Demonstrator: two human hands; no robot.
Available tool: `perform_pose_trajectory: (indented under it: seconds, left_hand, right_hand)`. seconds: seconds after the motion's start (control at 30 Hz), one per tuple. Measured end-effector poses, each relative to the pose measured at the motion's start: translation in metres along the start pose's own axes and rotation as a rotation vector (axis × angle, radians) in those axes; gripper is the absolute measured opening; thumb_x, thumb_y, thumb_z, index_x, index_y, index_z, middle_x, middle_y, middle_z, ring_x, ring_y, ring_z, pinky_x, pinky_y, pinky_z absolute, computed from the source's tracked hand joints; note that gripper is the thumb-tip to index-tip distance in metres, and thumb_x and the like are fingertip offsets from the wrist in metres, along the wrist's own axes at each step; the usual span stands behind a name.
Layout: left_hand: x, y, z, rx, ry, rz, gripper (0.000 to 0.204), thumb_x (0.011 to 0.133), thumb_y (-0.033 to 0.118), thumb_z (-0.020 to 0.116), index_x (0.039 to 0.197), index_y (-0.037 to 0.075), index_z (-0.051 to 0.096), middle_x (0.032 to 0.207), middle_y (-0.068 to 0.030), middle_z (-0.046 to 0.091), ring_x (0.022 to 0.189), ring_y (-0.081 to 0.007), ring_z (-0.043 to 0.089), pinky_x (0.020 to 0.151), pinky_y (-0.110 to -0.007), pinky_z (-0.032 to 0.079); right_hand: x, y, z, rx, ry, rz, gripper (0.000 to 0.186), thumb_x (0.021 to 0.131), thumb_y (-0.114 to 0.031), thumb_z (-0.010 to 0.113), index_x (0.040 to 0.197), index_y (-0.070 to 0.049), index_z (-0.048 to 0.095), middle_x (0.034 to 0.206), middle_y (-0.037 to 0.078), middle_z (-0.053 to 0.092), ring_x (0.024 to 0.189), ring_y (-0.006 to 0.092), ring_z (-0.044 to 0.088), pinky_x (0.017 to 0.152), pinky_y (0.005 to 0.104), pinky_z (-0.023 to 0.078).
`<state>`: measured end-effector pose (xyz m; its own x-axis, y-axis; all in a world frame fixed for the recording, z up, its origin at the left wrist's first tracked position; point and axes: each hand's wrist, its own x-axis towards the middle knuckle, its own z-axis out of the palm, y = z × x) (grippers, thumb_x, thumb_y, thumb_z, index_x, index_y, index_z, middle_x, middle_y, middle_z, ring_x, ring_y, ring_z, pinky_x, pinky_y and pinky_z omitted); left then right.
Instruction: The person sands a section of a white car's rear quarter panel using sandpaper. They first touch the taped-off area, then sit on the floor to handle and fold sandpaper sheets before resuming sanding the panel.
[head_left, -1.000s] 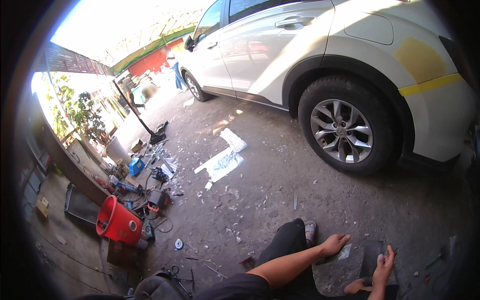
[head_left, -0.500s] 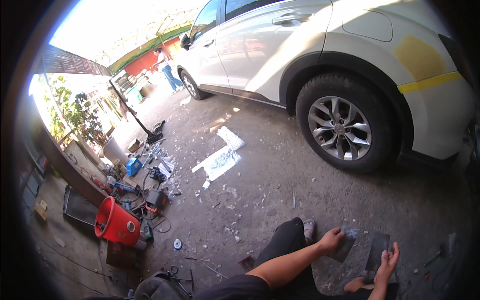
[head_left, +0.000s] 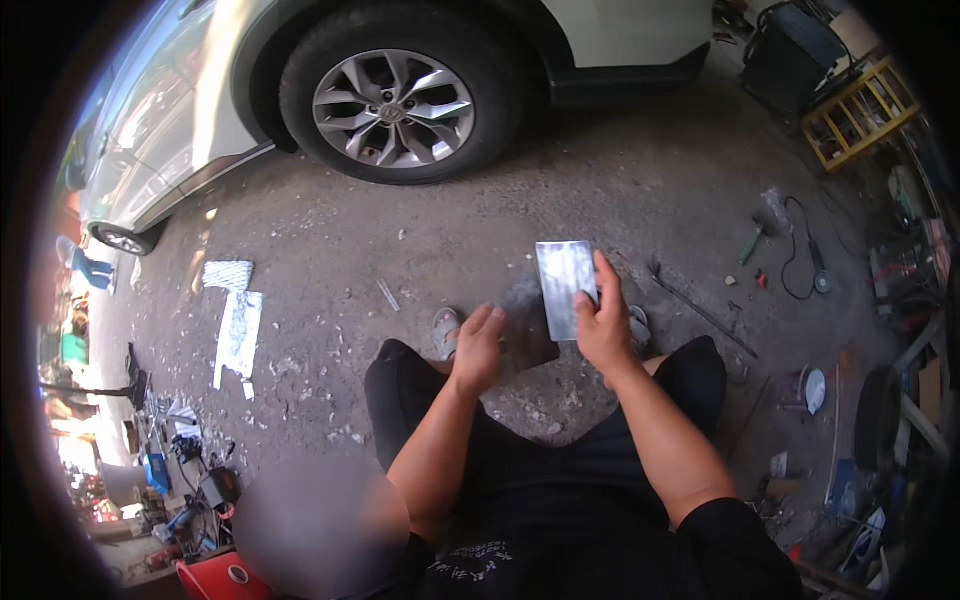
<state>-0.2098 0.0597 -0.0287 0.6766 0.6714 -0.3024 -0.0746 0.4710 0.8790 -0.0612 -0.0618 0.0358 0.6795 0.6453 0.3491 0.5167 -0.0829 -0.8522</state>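
My left hand [head_left: 480, 340] grips a dark, thin plate [head_left: 533, 342], which is partly smeared by motion. My right hand [head_left: 605, 325] holds a shiny silver rectangular plate [head_left: 564, 275] upright, with its thumb on the front and fingers along the right edge. Both hands are in front of me between my bent knees, the silver plate slightly higher and to the right of the dark one. My sandalled feet [head_left: 446, 325] rest on the concrete floor [head_left: 440, 230] behind them.
A white car's rear wheel [head_left: 395, 110] stands ahead. White scraps [head_left: 238, 330] lie left. A corded tool [head_left: 820, 265], hammer [head_left: 748, 245], metal bar [head_left: 705, 315] and round can [head_left: 805, 390] lie right. A red bucket [head_left: 215, 578] and clutter sit lower left; a person [head_left: 85, 262] is far left.
My view has swung right and down toward my hands. My right hand has raised and turned its plate, now showing a silver face. My left hand's plate sits lower, beside it.
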Motion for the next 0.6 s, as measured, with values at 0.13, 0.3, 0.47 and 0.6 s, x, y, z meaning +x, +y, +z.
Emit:
perform_pose_trajectory:
  seconds: [0.13,0.3,0.47,0.6]
  left_hand:
    - [-0.004,0.008,0.008,0.116,0.000,0.026,0.020,0.097,0.020,0.048,0.096,0.001,0.056,0.079,-0.0001,0.055,0.072,-0.0087,0.051,0.061,-0.024,0.043]
    - [0.000,-0.009,-0.023,1.210,0.044,0.997,0.019,0.091,0.011,0.046,0.091,-0.003,0.058,0.086,-0.0176,0.060,0.081,-0.0319,0.059,0.072,-0.039,0.048]
    - [-0.007,0.018,-0.001,0.482,-0.041,0.227,0.023,0.094,0.019,0.046,0.095,-0.003,0.055,0.087,-0.0208,0.060,0.082,-0.0315,0.058,0.073,-0.039,0.046]
    - [0.006,-0.016,-0.009,0.547,0.034,0.433,0.028,0.094,0.023,0.045,0.094,-0.004,0.054,0.085,-0.0258,0.057,0.081,-0.0393,0.057,0.073,-0.042,0.045]
  right_hand:
    - [-0.005,0.001,0.022,-0.124,-0.028,-0.136,0.053,0.086,-0.005,0.053,0.136,0.002,0.035,0.125,0.024,0.051,0.114,0.0370,0.053,0.094,0.0407,0.043]
    - [-0.009,0.019,0.053,-0.101,-0.029,-0.073,0.055,0.085,-0.001,0.050,0.137,0.003,0.033,0.131,0.024,0.047,0.122,0.0361,0.046,0.103,0.0401,0.036]
    - [-0.019,0.000,0.041,-0.102,-0.128,-0.167,0.056,0.088,-0.001,0.047,0.141,-0.003,0.031,0.135,0.025,0.043,0.122,0.0379,0.046,0.101,0.0417,0.037]
    - [-0.001,-0.032,0.033,-0.106,-0.095,0.111,0.058,0.084,0.002,0.046,0.140,-0.003,0.033,0.133,0.024,0.046,0.122,0.0363,0.046,0.102,0.0401,0.036]
